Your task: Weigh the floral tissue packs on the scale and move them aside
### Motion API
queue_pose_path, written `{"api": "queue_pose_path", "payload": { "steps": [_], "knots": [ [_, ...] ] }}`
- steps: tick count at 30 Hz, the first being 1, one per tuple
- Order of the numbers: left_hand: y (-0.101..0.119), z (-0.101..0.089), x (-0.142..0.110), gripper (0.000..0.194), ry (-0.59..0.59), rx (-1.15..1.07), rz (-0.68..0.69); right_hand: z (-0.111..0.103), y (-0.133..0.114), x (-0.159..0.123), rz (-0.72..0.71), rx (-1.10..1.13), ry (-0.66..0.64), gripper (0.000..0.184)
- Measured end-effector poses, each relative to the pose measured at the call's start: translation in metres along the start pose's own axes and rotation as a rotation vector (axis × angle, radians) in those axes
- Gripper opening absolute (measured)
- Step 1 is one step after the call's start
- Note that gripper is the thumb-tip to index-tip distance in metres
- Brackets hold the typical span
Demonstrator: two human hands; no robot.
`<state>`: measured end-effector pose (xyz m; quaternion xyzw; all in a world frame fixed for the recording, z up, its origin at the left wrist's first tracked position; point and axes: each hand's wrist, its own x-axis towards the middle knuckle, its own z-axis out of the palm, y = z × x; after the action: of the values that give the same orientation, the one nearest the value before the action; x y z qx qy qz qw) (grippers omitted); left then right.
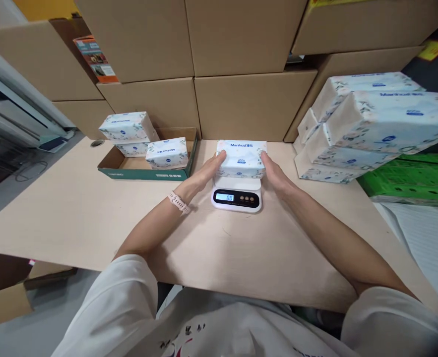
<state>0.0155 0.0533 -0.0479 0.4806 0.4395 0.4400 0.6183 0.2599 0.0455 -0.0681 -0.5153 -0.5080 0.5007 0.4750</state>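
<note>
Hands (243, 166) flank the tissue pack (241, 157) at the scale (237, 195), forearms converging.

- Here's the worktop (70, 208) — pale, smooth, wood-toned!
- Far-left corner: a round hole (97, 143), and a shallow green-fronted tray (137, 174) just right of it.
- Centre, towards the far edge — there sits the white scale (236, 200)!
- Far-right corner: stacked tissue packs (386, 121).
- Brown cartons (250, 106) line the far edge.
</note>
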Motion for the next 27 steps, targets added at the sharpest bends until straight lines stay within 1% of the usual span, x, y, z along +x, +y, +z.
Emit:
{"api": "queue_pose_path", "payload": {
  "steps": [2, 3, 5, 8, 10, 11, 14, 18, 23, 27],
  "knots": [
    [-0.004, 0.002, -0.004, 0.054, 0.030, -0.018, -0.028, 0.002, 0.002, -0.003, 0.004, 0.032, -0.019, 0.074],
    [-0.006, 0.003, -0.006, 0.054, 0.039, -0.049, -0.031, 0.003, 0.004, -0.005, -0.006, 0.049, -0.008, 0.077],
    [-0.010, 0.003, -0.009, 0.053, 0.088, -0.149, -0.026, 0.006, 0.012, -0.010, -0.058, 0.070, 0.097, 0.082],
    [-0.018, -0.001, -0.009, 0.045, 0.288, -0.284, -0.050, 0.008, 0.030, -0.015, -0.113, 0.093, 0.319, 0.087],
    [-0.021, -0.006, -0.008, 0.041, 0.393, -0.339, -0.076, 0.008, 0.041, -0.015, -0.106, 0.108, 0.382, 0.087],
    [-0.022, -0.008, -0.007, 0.040, 0.409, -0.352, -0.089, 0.007, 0.045, -0.015, -0.104, 0.110, 0.388, 0.085],
    [-0.024, -0.015, -0.002, 0.036, 0.366, -0.333, -0.107, 0.005, 0.049, -0.012, -0.116, 0.092, 0.380, 0.080],
    [-0.028, -0.029, 0.004, 0.023, 0.251, -0.269, -0.096, 0.004, 0.046, -0.012, -0.123, 0.077, 0.359, 0.074],
    [-0.029, -0.044, 0.008, 0.031, 0.142, -0.240, -0.101, 0.004, 0.045, -0.013, -0.126, 0.061, 0.342, 0.074],
    [-0.026, -0.047, 0.007, 0.039, 0.106, -0.217, -0.100, 0.005, 0.041, -0.017, -0.124, 0.055, 0.340, 0.072]
  ]
}}
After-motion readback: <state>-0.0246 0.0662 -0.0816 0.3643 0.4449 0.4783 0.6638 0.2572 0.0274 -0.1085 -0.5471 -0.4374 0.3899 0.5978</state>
